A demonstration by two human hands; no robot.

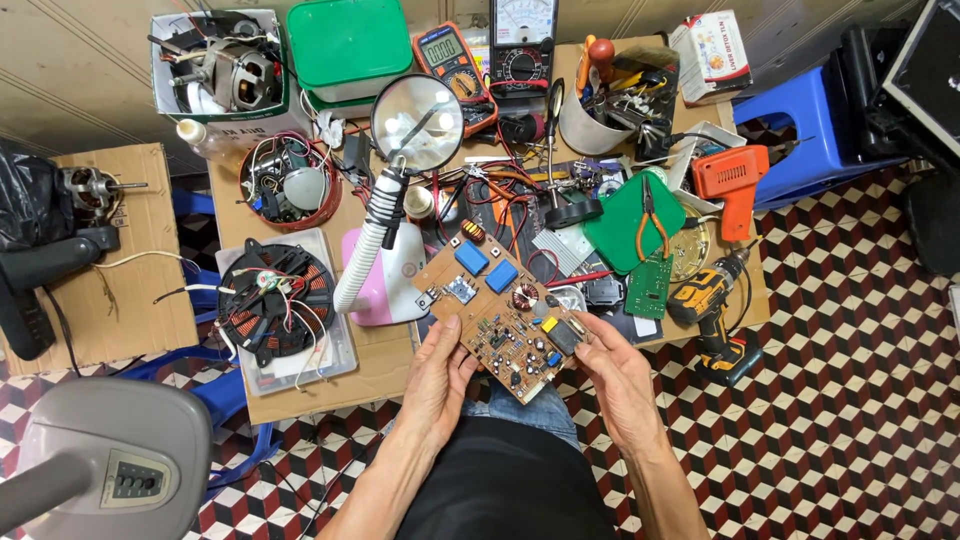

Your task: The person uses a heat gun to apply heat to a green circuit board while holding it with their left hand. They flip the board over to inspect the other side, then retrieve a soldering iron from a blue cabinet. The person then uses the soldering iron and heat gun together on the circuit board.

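A brown circuit board (500,310) with two blue block capacitors, a copper coil and many small parts is held tilted over my lap at the table's front edge. My left hand (440,375) grips its lower left edge with the thumb on top. My right hand (620,375) holds its lower right edge near a black component. Red and black wires run from the board's top end back onto the table.
The cluttered cardboard-topped table (390,355) carries a magnifier lamp (415,120) on a pink base, a black induction coil (275,298), two multimeters (455,55), a green lid with pliers (635,225), an orange soldering gun (735,180) and a yellow cordless drill (715,300). A blue stool (800,120) stands right.
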